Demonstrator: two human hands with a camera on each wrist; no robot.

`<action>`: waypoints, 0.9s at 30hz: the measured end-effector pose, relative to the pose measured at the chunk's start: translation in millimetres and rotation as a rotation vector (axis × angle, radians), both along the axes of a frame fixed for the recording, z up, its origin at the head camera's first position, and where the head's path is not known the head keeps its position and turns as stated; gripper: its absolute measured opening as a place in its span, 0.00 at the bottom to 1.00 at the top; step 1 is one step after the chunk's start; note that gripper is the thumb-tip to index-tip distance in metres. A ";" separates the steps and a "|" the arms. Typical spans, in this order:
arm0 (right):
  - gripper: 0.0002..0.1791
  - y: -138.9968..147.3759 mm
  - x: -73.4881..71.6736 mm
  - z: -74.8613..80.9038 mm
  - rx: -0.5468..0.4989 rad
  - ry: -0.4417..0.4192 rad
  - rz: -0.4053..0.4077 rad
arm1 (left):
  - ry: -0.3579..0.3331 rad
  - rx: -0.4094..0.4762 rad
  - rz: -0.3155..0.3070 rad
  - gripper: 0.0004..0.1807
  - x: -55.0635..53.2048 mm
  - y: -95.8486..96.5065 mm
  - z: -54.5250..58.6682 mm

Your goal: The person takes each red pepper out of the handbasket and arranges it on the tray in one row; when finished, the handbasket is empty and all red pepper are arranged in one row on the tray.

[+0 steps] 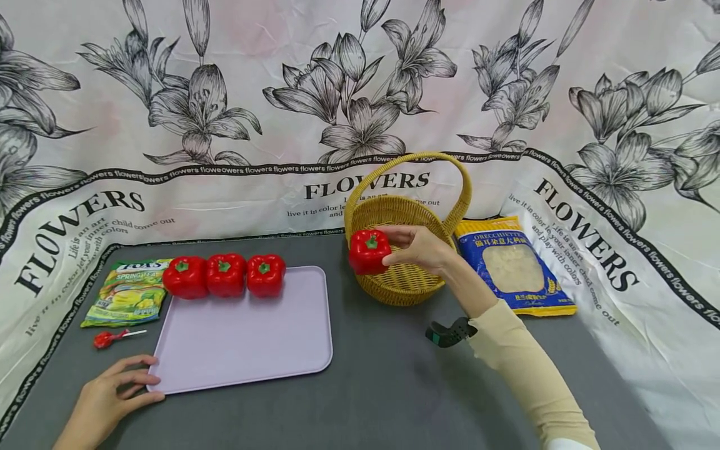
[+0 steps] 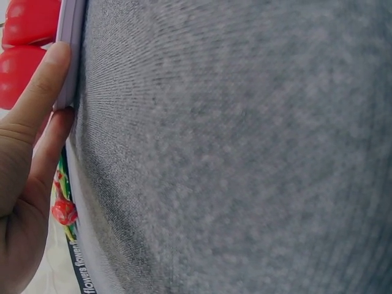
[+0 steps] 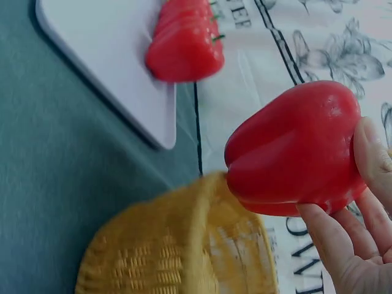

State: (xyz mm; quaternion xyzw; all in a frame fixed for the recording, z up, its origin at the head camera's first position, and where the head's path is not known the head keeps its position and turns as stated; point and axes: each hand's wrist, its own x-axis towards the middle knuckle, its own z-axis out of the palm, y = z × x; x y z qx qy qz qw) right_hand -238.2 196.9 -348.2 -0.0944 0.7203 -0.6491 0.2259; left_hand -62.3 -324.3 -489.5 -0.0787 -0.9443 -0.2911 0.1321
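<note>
My right hand (image 1: pixel 413 247) holds a red bell pepper (image 1: pixel 369 251) between thumb and fingers, over the left front of a yellow wicker basket (image 1: pixel 388 295). In the right wrist view the same bell pepper (image 3: pixel 300 147) hangs sideways, gripped at one end. My left hand (image 1: pixel 115 394) grips the near left corner of a pale lilac tray (image 1: pixel 247 337), its thumb on the front edge and fingers on the left edge. Along the tray's far edge three red bell peppers sit in a row: a left one (image 1: pixel 187 277), a middle one (image 1: pixel 226 275) and a right one (image 1: pixel 266 275).
A green and yellow candy bag (image 1: pixel 128 294) lies left of the tray, with a red lollipop (image 1: pixel 109 338) in front of it. Right of the basket lies a blue and yellow orecchiette pasta bag (image 1: pixel 512 265). A flower-printed cloth (image 1: pixel 236 206) hangs behind the grey table (image 1: pixel 360 400).
</note>
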 end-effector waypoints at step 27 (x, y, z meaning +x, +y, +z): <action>0.32 -109.1 -11.2 -47.4 -0.056 -0.150 0.030 | -0.083 -0.027 0.053 0.16 0.7 1.4 3.2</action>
